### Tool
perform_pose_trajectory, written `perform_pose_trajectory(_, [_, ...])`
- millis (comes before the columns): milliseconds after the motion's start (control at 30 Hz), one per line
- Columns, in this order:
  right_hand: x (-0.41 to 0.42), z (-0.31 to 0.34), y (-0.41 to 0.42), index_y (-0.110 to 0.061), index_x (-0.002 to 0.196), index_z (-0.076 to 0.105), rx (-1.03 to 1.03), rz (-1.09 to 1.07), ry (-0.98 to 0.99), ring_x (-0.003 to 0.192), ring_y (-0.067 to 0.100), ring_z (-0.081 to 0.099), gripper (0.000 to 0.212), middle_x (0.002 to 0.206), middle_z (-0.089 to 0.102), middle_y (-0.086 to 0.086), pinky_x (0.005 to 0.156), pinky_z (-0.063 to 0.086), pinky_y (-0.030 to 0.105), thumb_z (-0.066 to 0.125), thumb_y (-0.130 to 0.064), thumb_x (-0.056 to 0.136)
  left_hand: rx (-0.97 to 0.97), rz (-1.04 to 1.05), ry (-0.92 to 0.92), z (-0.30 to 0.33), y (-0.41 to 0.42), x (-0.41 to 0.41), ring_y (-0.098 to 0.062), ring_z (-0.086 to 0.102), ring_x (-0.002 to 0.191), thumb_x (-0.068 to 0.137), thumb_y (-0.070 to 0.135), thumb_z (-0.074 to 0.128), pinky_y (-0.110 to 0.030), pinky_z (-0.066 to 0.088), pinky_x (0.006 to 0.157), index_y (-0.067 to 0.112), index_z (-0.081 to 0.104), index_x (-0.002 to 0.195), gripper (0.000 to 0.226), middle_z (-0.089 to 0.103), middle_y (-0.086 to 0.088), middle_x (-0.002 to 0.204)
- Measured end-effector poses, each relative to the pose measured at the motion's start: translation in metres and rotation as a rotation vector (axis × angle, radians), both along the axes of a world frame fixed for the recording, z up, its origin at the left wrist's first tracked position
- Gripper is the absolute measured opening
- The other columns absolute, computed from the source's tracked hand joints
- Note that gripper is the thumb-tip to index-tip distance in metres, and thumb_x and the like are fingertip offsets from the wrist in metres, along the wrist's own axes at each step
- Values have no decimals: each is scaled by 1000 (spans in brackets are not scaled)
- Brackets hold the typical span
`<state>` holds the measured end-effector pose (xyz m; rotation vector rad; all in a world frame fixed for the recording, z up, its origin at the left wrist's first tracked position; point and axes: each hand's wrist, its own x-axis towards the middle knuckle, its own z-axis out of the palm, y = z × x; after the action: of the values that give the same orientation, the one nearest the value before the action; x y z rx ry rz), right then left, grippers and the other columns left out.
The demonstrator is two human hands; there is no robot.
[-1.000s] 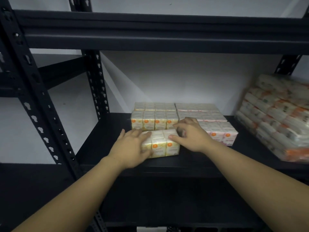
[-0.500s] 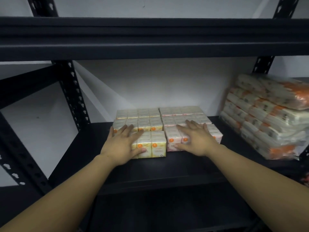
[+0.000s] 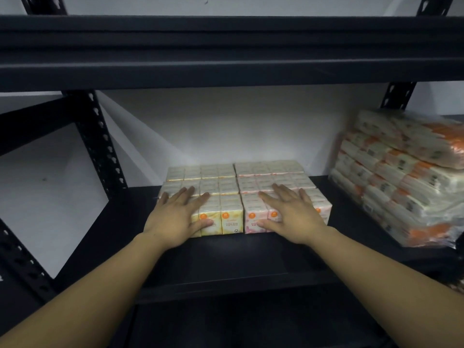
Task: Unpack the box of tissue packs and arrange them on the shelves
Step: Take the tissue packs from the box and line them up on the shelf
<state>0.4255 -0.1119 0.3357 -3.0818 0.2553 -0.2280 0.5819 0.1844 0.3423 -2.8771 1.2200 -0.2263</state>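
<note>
Small tissue packs stand in tight rows on the black shelf [image 3: 226, 257], yellow tissue packs [image 3: 227, 217] on the left and pink tissue packs [image 3: 253, 217] on the right. My left hand [image 3: 175, 214] lies flat with straight fingers over the front yellow row, thumb against the packs' front face. My right hand [image 3: 288, 212] lies flat the same way over the front pink row, thumb on its front. Both palms cover part of the front rows.
A tall stack of larger wrapped tissue bundles [image 3: 406, 177] fills the shelf's right end. The upper shelf beam [image 3: 226, 51] hangs low overhead. A perforated black upright [image 3: 100, 146] stands at the left, with a white wall behind. Bare shelf lies left of the packs.
The front yellow row has been pushed back against the rows behind it. My right hand went from gripping that row's right end to lying flat on the pink packs.
</note>
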Motion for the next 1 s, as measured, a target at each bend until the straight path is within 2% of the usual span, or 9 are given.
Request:
perform_pose_trajectory(400, [10,0,3,-44,164,7,-14,-28,2,160,22,4,85,175,5,0,127,0,57,40,-80,94,27,-35,52,10,-1,3,-19,6,159,90,83,25,-48,6,128,46,3,162,84,5,5,173])
perform_pose_trajectory(600, [2,6,9,-44,164,8,-4,-26,25,161,23,2,84,175,5,1,127,-3,58,45,-75,95,6,11,41,9,0,-6,-23,10,159,89,86,26,-56,8,127,48,6,161,84,12,-2,173])
perform_pose_trajectory(800, [-8,7,18,-46,163,6,-82,-80,26,160,27,-2,83,175,4,3,124,-7,66,45,-74,96,-10,56,24,6,-7,-19,-29,8,159,95,78,29,-57,10,127,39,6,163,81,10,-7,172])
perform_pose_trajectory(900, [-14,12,35,-45,164,5,-6,-142,-3,160,29,-4,86,174,1,5,124,-6,66,46,-75,94,-29,57,45,8,-5,-23,-31,4,159,95,79,31,-59,7,127,34,4,164,87,6,-9,173])
perform_pose_trajectory(1000, [-33,11,60,-41,164,14,147,-168,-175,160,29,4,82,173,11,6,126,1,61,46,-73,96,-162,5,4,6,4,-42,-31,6,159,95,75,40,-57,5,127,28,11,164,89,11,-11,172])
